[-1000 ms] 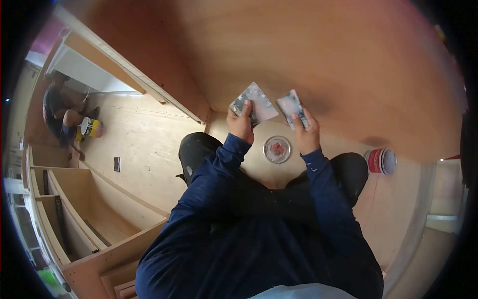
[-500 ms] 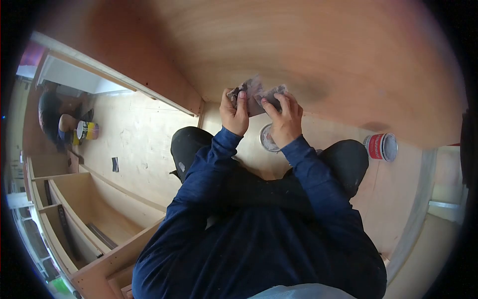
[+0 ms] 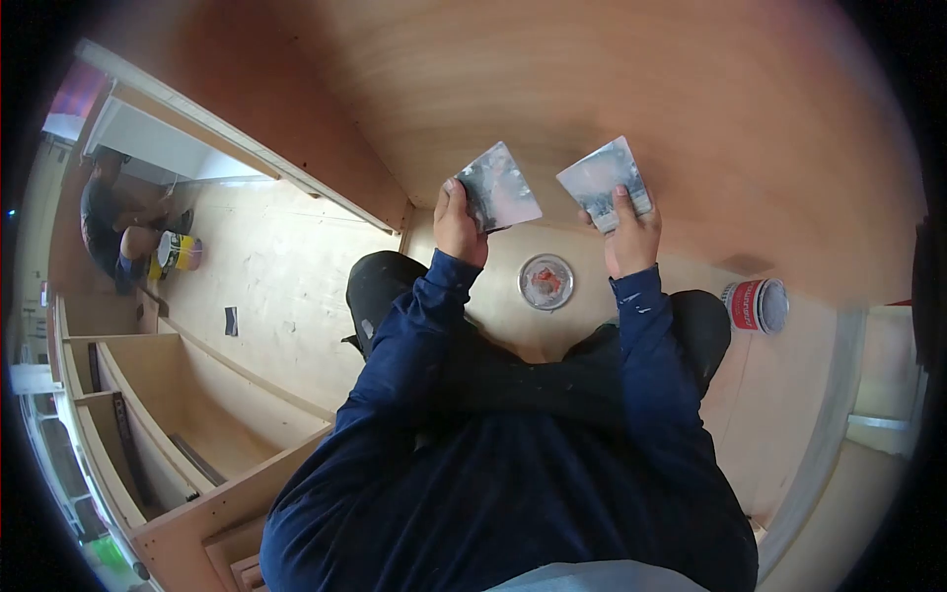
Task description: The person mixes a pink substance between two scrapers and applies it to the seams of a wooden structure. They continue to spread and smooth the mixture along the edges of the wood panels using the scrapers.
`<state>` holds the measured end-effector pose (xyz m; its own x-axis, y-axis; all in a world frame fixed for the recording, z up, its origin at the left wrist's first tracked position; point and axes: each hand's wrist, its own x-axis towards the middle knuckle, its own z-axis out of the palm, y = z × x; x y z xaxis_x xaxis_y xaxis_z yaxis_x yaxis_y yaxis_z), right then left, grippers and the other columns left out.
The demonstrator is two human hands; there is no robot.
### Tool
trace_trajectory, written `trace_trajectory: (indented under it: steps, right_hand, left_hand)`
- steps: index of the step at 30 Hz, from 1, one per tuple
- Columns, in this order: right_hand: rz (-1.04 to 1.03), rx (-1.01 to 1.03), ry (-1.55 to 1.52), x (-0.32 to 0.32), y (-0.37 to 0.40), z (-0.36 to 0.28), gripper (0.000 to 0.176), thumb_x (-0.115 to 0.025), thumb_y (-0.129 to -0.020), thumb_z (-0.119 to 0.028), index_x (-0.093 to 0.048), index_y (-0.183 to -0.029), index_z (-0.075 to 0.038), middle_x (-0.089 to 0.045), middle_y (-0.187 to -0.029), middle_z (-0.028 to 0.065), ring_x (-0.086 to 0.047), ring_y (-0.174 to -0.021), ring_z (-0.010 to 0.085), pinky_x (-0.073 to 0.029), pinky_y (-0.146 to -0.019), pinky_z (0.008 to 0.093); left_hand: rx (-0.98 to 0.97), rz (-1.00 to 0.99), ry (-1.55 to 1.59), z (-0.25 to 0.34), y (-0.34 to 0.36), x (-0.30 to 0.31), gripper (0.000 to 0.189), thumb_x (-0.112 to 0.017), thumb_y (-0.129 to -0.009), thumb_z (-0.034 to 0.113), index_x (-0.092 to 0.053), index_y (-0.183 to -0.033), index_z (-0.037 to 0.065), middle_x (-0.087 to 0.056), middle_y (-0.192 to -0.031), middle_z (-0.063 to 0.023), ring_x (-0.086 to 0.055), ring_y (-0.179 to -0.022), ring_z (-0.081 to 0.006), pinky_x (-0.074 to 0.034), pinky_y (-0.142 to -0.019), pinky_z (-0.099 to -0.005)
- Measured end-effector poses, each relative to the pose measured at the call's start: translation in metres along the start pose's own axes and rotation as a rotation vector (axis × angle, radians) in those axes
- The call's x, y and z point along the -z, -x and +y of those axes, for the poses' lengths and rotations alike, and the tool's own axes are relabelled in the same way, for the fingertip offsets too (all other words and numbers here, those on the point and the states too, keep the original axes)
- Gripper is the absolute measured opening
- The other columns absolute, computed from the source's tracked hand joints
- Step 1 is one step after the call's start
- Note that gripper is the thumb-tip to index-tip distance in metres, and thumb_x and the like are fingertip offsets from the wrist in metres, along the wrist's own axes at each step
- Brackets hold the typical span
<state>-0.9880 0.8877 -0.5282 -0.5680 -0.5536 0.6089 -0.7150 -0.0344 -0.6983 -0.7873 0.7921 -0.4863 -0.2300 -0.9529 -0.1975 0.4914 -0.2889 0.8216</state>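
Observation:
My left hand is closed on a flat, square putty spreader, its metal face smeared with pinkish-grey paste. A second, similar putty spreader is held in my right hand, thumb lying across its face. The two blades are apart, both raised in front of the wooden panel. Below and between them, a round tin lid with grey paste and a red blob lies on the floor between my knees.
An open tin with a red label stands by my right knee. Wooden compartments run along the left. Beyond the left panel edge, another person sits near a yellow-and-black bucket. A dark scrap lies on the floor.
My hands have moved apart, separating the two spreaders that were close together. Their faces have turned into view, and the lid below is now fully visible.

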Motion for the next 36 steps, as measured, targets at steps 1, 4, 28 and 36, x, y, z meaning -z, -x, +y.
trace_trajectory:
  steps: [1,4,28,36]
  right_hand:
    - [-0.043,-0.425,-0.523,0.014,-0.012,-0.033,0.031,-0.059,-0.095,-0.016,-0.053,-0.124,-0.007,-0.064,-0.104,0.0048,-0.065,-0.081,0.0179,-0.053,-0.06,0.0332]
    - [-0.145,-0.568,-0.702,0.013,-0.008,-0.028,0.037,-0.061,-0.094,-0.021,-0.05,-0.127,-0.009,-0.063,-0.104,0.0029,-0.064,-0.083,0.0157,-0.049,-0.056,0.03]
    - [-0.751,-0.245,-0.329,-0.017,0.03,0.0,0.041,-0.047,-0.099,-0.03,-0.051,-0.133,-0.006,-0.063,-0.106,0.0083,-0.062,-0.073,0.0152,-0.04,-0.045,0.022]
    - [-0.627,-0.891,-1.293,0.009,0.005,-0.062,0.066,-0.038,-0.097,-0.052,-0.034,-0.144,-0.006,-0.051,-0.134,0.0155,-0.061,-0.103,0.0347,-0.053,-0.071,0.038]
  left_hand:
    - [0.026,-0.071,0.123,-0.011,-0.012,0.014,0.031,-0.045,-0.101,0.035,-0.055,-0.105,0.005,-0.062,-0.098,-0.0057,-0.063,-0.086,-0.0184,-0.053,-0.078,-0.0335]
    - [0.045,-0.147,0.276,-0.016,-0.015,0.019,0.037,-0.043,-0.101,0.04,-0.055,-0.107,0.005,-0.063,-0.101,-0.0072,-0.064,-0.088,-0.0205,-0.054,-0.08,-0.0367]
    - [-0.03,-0.171,0.03,-0.004,0.008,-0.002,0.033,-0.066,-0.086,-0.001,-0.049,-0.114,0.001,-0.063,-0.106,-0.0103,-0.064,-0.092,-0.0197,-0.054,-0.083,-0.0342]
    - [-0.023,-0.01,-0.006,-0.024,0.008,-0.007,0.033,-0.066,-0.084,-0.001,-0.05,-0.113,0.003,-0.063,-0.101,-0.009,-0.065,-0.087,-0.0192,-0.057,-0.073,-0.0358]
